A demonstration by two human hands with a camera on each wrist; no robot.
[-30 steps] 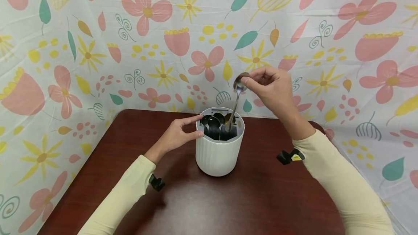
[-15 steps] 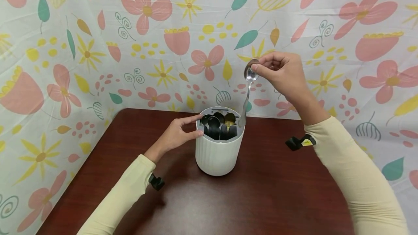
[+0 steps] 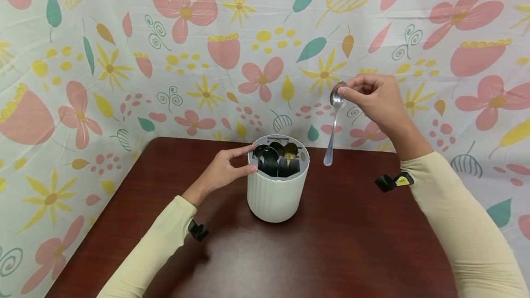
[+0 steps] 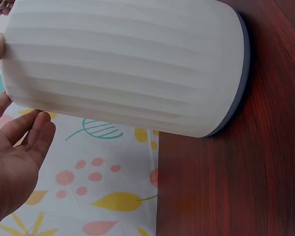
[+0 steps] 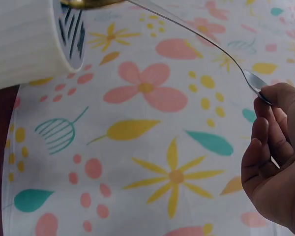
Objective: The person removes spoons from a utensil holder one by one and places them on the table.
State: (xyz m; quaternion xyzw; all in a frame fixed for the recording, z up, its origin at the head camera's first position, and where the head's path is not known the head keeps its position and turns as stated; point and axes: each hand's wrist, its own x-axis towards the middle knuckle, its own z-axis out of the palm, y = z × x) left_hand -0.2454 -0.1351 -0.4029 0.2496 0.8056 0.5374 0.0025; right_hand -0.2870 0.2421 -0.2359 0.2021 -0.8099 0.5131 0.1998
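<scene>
My right hand point(image 3: 378, 100) pinches a silver spoon point(image 3: 334, 114) by its bowl between thumb and fingers. The spoon's handle hangs down over the table's back edge, to the right of a white ribbed utensil holder point(image 3: 275, 199) and apart from it. Thumb and forefinger of my left hand point(image 3: 219, 169) rest against the holder's left side at the rim, fairly straight; its other fingers show loosely bent in the left wrist view. Inside the grey top stand several black spoons point(image 3: 271, 156) and a gold-coloured one point(image 3: 290, 149). In the right wrist view the holder point(image 5: 24, 44) shows at upper left.
The holder stands on a dark red-brown wooden table point(image 3: 265, 261), towards the back edge. A white cloth with printed flowers point(image 3: 265, 26) hangs close behind and along both sides. Small black wrist mounts point(image 3: 198, 231) sit below both cream sleeves.
My right hand has moved right, rising and then dipping a little. The silver spoon has come out of the holder and hangs free beside it. My left hand has stayed at the rim.
</scene>
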